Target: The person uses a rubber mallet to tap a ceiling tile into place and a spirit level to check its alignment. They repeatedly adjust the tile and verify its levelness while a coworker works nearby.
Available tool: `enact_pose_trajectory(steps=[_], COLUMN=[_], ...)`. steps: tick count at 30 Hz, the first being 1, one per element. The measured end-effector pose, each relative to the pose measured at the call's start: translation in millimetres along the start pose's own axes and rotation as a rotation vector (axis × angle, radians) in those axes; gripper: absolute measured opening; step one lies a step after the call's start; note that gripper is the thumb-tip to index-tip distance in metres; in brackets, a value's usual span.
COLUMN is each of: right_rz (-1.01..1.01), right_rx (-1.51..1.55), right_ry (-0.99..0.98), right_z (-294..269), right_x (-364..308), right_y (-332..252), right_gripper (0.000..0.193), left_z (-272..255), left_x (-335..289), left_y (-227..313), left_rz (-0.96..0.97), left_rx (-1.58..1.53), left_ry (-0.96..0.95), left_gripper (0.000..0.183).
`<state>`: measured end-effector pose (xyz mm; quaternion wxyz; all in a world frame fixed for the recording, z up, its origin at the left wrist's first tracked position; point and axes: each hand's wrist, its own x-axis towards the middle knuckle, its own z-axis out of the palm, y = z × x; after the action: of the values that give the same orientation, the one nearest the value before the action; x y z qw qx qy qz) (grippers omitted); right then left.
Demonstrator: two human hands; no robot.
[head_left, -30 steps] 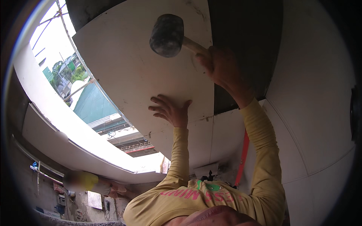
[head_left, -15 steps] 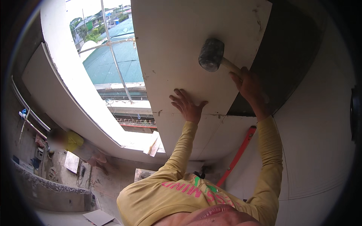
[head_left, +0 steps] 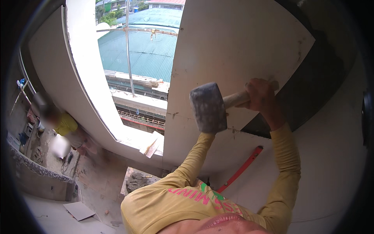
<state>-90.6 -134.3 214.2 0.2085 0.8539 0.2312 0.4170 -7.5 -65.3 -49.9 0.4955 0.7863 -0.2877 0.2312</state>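
Note:
My right hand (head_left: 261, 95) is wrapped round the wooden handle of a rubber mallet (head_left: 208, 108), its fingers closed. The mallet's grey, dusty head hangs in front of my left wrist and hides the left hand, so those fingers cannot be made out. My left forearm (head_left: 194, 152), in a yellow sleeve, reaches up toward a large pale tile (head_left: 237, 46) on the wall. Whether the mallet touches the tile is not clear. Beside the tile's right edge runs a dark bare strip of wall (head_left: 302, 89).
Left of the tile is a window opening (head_left: 134, 54) with metal bars; a loose offcut (head_left: 151, 145) rests on its sill. A red spirit level (head_left: 241, 167) leans below. Mortar sits on a board (head_left: 128, 181). Another person (head_left: 69, 124) is at far left, and a square tile (head_left: 79, 210) lies on the floor.
The mallet has come down and left from above my left hand, now covering it and looking larger. My right hand has shifted slightly lower in view. The whole view has turned a little.

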Motion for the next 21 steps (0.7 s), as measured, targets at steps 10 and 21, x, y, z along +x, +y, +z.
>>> enact_pose_trajectory(steps=[10,21], right_rz=[0.081,0.131], right_rx=[-0.032,-0.117], right_ry=[-0.079,-0.018], right_z=[4.0,6.0], right_x=[3.0,7.1], right_y=[10.1,21.4], right_gripper=[0.054,0.049], left_z=[-4.0,-42.0], left_x=[6.2,23.4], left_y=[4.1,-5.1], left_rz=[-0.152,-0.446], left_rx=[0.045,0.002], left_ry=[-0.086,-0.019], left_gripper=[0.125,0.131])
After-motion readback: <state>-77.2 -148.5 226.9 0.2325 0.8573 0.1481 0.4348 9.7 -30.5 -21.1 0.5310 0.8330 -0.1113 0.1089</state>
